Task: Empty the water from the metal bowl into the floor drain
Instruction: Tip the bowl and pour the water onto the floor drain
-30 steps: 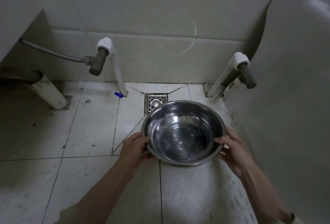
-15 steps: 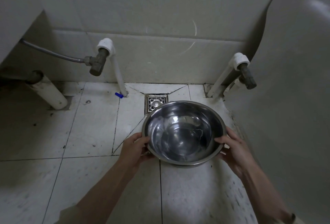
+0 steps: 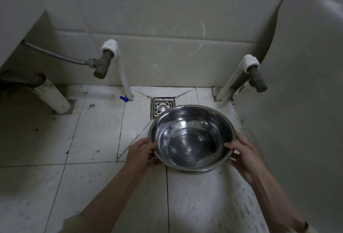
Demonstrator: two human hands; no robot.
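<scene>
A: Two hands on the metal bowl (image 3: pixel 192 137), one at each side. The left hand (image 3: pixel 142 155) is closed on the near-left rim, thumb over the edge and fingers underneath; the right hand (image 3: pixel 245 158) is closed on the near-right rim the same way.

B: Where does the bowl sit against the floor drain (image 3: pixel 162 108)?

A: Just near of it and a little to the right. The far rim covers the drain's near-right corner; the rest of the square grate shows beyond the bowl.

B: Is there water in it?

A: A shallow pool lies in the bottom, with bright patches of reflection on the left inner wall. Whether the bowl rests on the tiled floor (image 3: pixel 92 134) or is held just above it, I cannot tell.

B: What else is around?

A: A white pipe with a valve (image 3: pixel 101 67) stands far left of the drain, a small blue piece (image 3: pixel 123 98) at its foot. Another valve (image 3: pixel 257 79) is at the far right.
</scene>
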